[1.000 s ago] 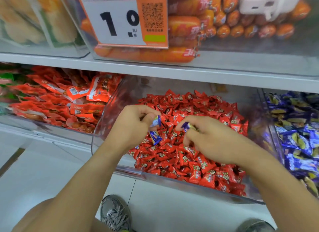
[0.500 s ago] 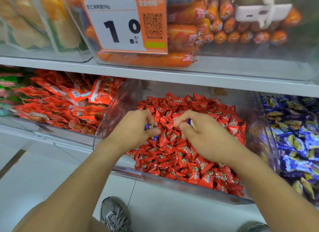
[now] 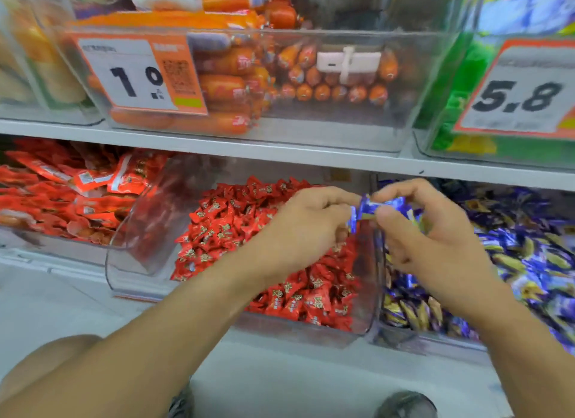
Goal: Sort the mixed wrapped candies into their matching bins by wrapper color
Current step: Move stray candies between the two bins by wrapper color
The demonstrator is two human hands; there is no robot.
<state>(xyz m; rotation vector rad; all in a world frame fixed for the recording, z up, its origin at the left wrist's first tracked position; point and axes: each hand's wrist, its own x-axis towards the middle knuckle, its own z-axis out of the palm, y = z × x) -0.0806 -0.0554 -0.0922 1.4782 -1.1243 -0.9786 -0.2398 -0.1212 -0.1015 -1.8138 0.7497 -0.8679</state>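
Above the right edge of the red candy bin, the left hand pinches blue candies picked as strays. The right hand pinches more, beside the blue bin, probably to drop them there.

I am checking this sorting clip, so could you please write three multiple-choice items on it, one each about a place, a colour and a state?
1. Where is the bin of blue candies?
A. Right of the bin of red candies
B. On the upper shelf
C. On the floor

2. What colour are the candies held between the hands?
A. Red
B. Green
C. Blue

3. What is the left hand doing?
A. Hanging idle
B. Pinching wrapped candy
C. Pressing flat on the shelf

Key: 1 A, the two clear bins stand side by side on the lower shelf. 2 C, the held candies are blue. 3 B, its fingers and the right hand both pinch candy.
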